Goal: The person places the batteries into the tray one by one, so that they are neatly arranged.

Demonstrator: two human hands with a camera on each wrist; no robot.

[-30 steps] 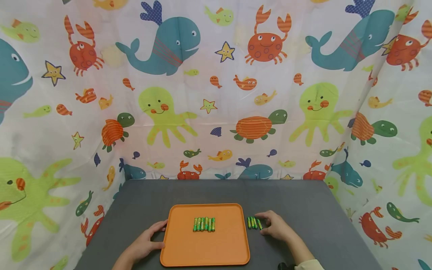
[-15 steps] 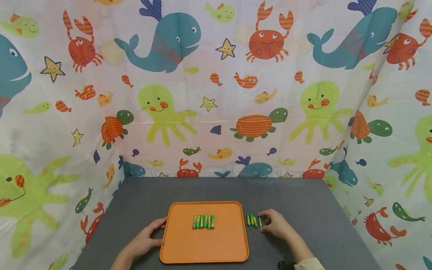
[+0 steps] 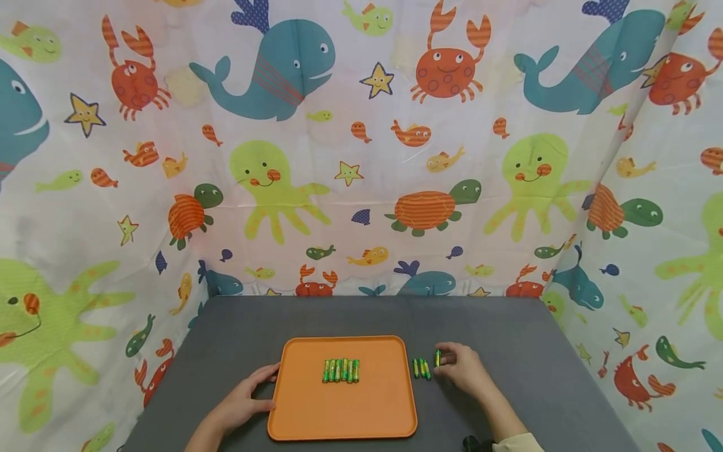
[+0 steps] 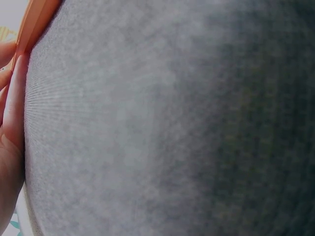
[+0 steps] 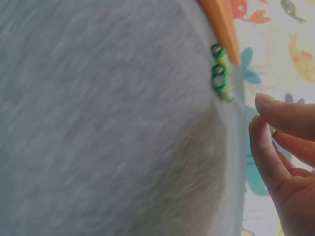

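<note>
An orange tray [image 3: 342, 414] lies on the grey table, with a row of several green-and-yellow batteries [image 3: 341, 370] in its upper middle. My left hand [image 3: 245, 402] touches the tray's left edge, thumb and fingers spread apart; in the left wrist view its fingers [image 4: 17, 93] meet the orange rim. To the right of the tray, my right hand [image 3: 463, 369] pinches one battery [image 3: 438, 358] between thumb and fingers, above the table. In the right wrist view, the fingers mostly hide that battery. Three more batteries [image 3: 421, 368] lie between the tray and my right hand.
A curtain [image 3: 350, 207] printed with sea animals encloses the back and both sides of the grey table [image 3: 480, 320]. A small black object [image 3: 474, 444] shows by the right sleeve at the bottom.
My right hand has taken the rightmost battery from the group beside the tray and raised it slightly away from the others. My left hand has stayed at the tray's edge.
</note>
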